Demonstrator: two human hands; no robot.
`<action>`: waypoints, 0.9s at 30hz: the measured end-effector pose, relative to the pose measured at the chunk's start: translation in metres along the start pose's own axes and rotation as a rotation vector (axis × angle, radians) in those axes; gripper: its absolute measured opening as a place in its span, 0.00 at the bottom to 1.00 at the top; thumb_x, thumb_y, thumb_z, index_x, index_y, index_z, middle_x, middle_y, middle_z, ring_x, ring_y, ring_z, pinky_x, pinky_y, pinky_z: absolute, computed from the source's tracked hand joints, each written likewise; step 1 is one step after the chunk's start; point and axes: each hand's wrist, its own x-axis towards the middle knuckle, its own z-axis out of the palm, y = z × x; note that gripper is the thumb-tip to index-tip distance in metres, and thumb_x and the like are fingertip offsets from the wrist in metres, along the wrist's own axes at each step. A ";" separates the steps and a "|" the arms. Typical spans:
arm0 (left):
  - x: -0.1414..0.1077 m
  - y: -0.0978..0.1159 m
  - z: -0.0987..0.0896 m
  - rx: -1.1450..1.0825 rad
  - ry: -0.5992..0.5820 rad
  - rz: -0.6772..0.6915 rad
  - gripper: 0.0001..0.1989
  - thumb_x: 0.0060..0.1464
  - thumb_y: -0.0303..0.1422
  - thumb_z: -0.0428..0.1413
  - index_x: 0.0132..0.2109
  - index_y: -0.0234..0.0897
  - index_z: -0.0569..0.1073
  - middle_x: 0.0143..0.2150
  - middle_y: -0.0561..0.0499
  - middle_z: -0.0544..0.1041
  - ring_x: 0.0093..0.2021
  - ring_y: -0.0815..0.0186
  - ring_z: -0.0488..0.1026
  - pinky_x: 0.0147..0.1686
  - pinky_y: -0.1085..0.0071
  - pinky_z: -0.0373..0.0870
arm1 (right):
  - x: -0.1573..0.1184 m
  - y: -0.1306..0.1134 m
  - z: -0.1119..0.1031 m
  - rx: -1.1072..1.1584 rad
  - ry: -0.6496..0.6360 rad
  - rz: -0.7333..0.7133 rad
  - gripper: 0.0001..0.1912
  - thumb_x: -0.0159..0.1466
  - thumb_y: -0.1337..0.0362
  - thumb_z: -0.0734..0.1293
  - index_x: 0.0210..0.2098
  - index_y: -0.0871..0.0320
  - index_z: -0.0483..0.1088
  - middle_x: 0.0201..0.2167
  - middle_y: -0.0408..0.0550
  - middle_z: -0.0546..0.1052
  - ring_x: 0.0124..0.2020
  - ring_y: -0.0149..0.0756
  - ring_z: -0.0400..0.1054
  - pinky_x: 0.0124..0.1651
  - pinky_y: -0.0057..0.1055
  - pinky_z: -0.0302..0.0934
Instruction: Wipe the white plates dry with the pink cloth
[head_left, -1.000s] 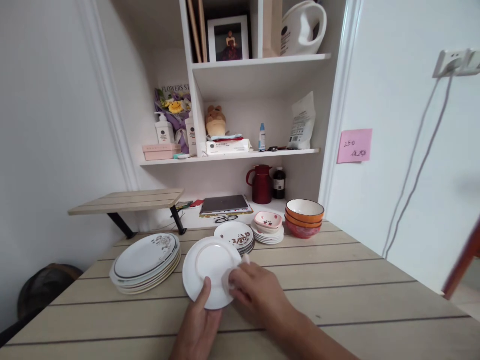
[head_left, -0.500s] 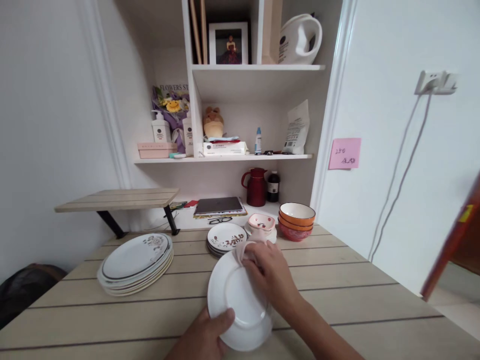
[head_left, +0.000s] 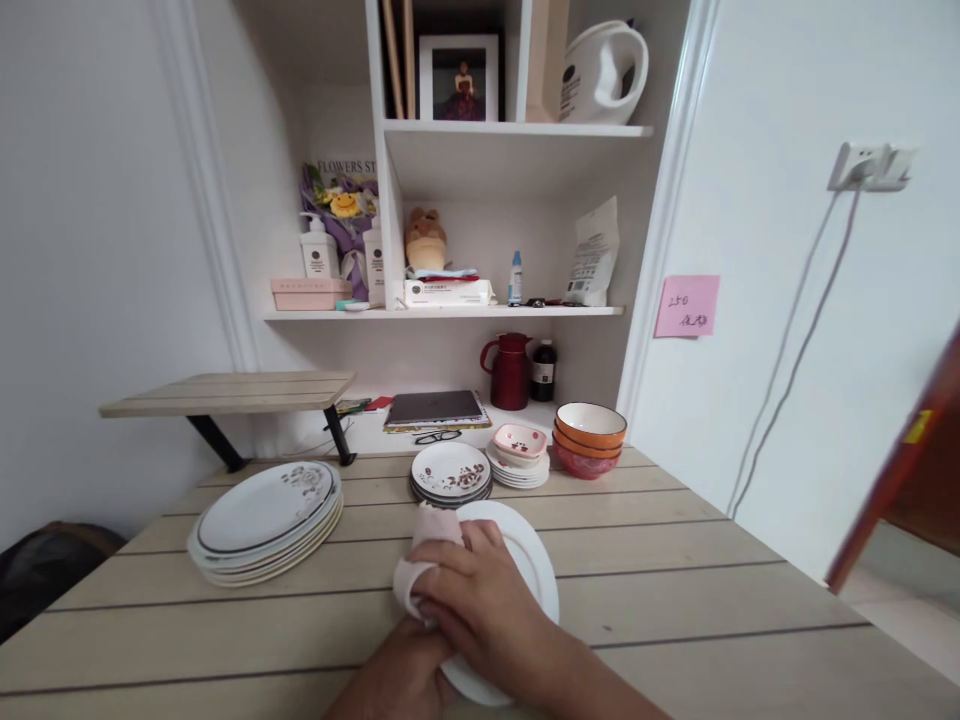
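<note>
A white plate is held up above the table, close to me. My left hand grips its lower left edge, its fingers partly hidden behind my other hand. Across the left side of the plate lies my right hand, closed around a pale pink cloth pressed to the rim. Just beyond the plate stands a stack of small flower-patterned plates. Further left is a stack of large oval plates.
Small white saucers carry a pink square dish. Beside them are stacked orange and red bowls. A small raised wooden shelf stands at the back left. Behind lie a laptop, glasses and a red jug.
My right hand has moved with the cloth from the plate's upper right rim to its left side, near my left hand. The plate has turned and shifted slightly right.
</note>
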 end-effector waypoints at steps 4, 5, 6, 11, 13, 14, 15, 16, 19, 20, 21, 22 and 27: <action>0.028 0.016 0.006 0.075 -0.067 -0.055 0.14 0.44 0.31 0.61 0.42 0.42 0.79 0.45 0.45 0.79 0.57 0.47 0.65 0.54 0.58 0.65 | 0.000 0.003 0.000 -0.005 0.001 0.041 0.08 0.66 0.64 0.61 0.43 0.48 0.68 0.54 0.36 0.71 0.43 0.40 0.58 0.45 0.40 0.47; 0.028 0.018 0.010 0.082 -0.070 -0.062 0.16 0.43 0.30 0.62 0.43 0.42 0.79 0.45 0.45 0.80 0.57 0.48 0.66 0.54 0.57 0.64 | 0.000 0.003 0.001 -0.002 0.000 0.052 0.08 0.66 0.64 0.61 0.44 0.48 0.68 0.55 0.36 0.71 0.43 0.40 0.58 0.45 0.40 0.47; 0.025 0.020 0.013 0.081 -0.067 -0.067 0.17 0.42 0.30 0.62 0.44 0.42 0.79 0.45 0.45 0.80 0.56 0.49 0.67 0.54 0.57 0.64 | 0.000 0.002 0.001 0.005 0.001 0.062 0.08 0.66 0.64 0.61 0.44 0.48 0.67 0.55 0.37 0.71 0.43 0.40 0.59 0.45 0.40 0.47; 0.014 0.031 0.036 0.003 -0.039 -0.184 0.24 0.46 0.31 0.63 0.52 0.37 0.74 0.44 0.43 0.80 0.51 0.52 0.73 0.54 0.56 0.64 | 0.000 0.010 0.001 0.011 0.013 0.130 0.12 0.66 0.66 0.60 0.48 0.48 0.66 0.55 0.40 0.70 0.44 0.41 0.60 0.47 0.40 0.49; 0.012 0.036 0.040 -0.050 -0.027 -0.241 0.26 0.47 0.32 0.63 0.54 0.33 0.72 0.45 0.41 0.80 0.50 0.52 0.74 0.54 0.57 0.64 | -0.002 0.023 -0.001 -0.016 0.047 0.197 0.14 0.67 0.66 0.59 0.50 0.48 0.66 0.56 0.43 0.69 0.46 0.43 0.60 0.47 0.41 0.50; 0.011 0.038 0.041 -0.067 -0.014 -0.260 0.26 0.47 0.31 0.62 0.55 0.32 0.71 0.45 0.40 0.80 0.50 0.53 0.74 0.54 0.57 0.64 | -0.003 0.031 -0.002 -0.026 0.072 0.238 0.15 0.67 0.66 0.58 0.51 0.48 0.65 0.56 0.44 0.69 0.48 0.44 0.60 0.48 0.41 0.50; 0.011 0.040 0.041 -0.080 -0.002 -0.266 0.26 0.48 0.31 0.62 0.56 0.31 0.70 0.45 0.40 0.80 0.51 0.53 0.74 0.54 0.58 0.65 | -0.005 0.041 -0.002 -0.029 0.094 0.281 0.16 0.67 0.66 0.58 0.53 0.48 0.64 0.56 0.46 0.68 0.49 0.44 0.60 0.48 0.41 0.51; 0.010 0.041 0.041 -0.093 0.014 -0.267 0.26 0.50 0.31 0.61 0.57 0.31 0.69 0.45 0.40 0.80 0.51 0.54 0.74 0.54 0.59 0.65 | -0.007 0.051 -0.003 -0.013 0.109 0.314 0.17 0.67 0.67 0.58 0.54 0.48 0.64 0.55 0.48 0.69 0.49 0.44 0.61 0.48 0.41 0.52; 0.012 0.045 0.040 -0.149 0.066 -0.230 0.27 0.52 0.32 0.59 0.59 0.31 0.66 0.47 0.41 0.80 0.53 0.55 0.73 0.54 0.60 0.65 | -0.014 0.075 -0.001 0.119 0.055 0.341 0.16 0.64 0.70 0.58 0.49 0.51 0.67 0.48 0.48 0.73 0.46 0.41 0.64 0.47 0.37 0.56; 0.013 0.047 0.040 -0.168 0.086 -0.209 0.28 0.53 0.32 0.59 0.60 0.31 0.65 0.48 0.41 0.79 0.53 0.56 0.73 0.55 0.61 0.65 | -0.017 0.080 0.000 0.151 0.033 0.353 0.16 0.63 0.72 0.59 0.47 0.53 0.68 0.45 0.48 0.73 0.45 0.40 0.65 0.46 0.36 0.57; 0.014 0.048 0.040 -0.184 0.104 -0.188 0.28 0.53 0.33 0.59 0.60 0.31 0.65 0.49 0.41 0.79 0.54 0.56 0.72 0.55 0.61 0.65 | -0.019 0.084 0.001 0.169 0.011 0.367 0.16 0.61 0.73 0.59 0.46 0.53 0.68 0.44 0.48 0.73 0.44 0.39 0.65 0.46 0.35 0.58; 0.016 0.050 0.041 -0.195 0.126 -0.170 0.28 0.53 0.33 0.59 0.60 0.32 0.64 0.49 0.41 0.79 0.54 0.56 0.72 0.55 0.61 0.65 | -0.021 0.085 0.002 0.174 -0.015 0.381 0.17 0.59 0.74 0.60 0.45 0.54 0.68 0.42 0.48 0.73 0.43 0.39 0.65 0.45 0.34 0.58; 0.019 0.055 0.040 -0.219 0.161 -0.130 0.26 0.54 0.34 0.58 0.59 0.31 0.66 0.51 0.42 0.78 0.55 0.57 0.72 0.56 0.63 0.65 | -0.024 0.072 -0.001 0.136 -0.150 0.362 0.17 0.54 0.77 0.62 0.40 0.54 0.69 0.37 0.46 0.73 0.39 0.38 0.65 0.41 0.32 0.58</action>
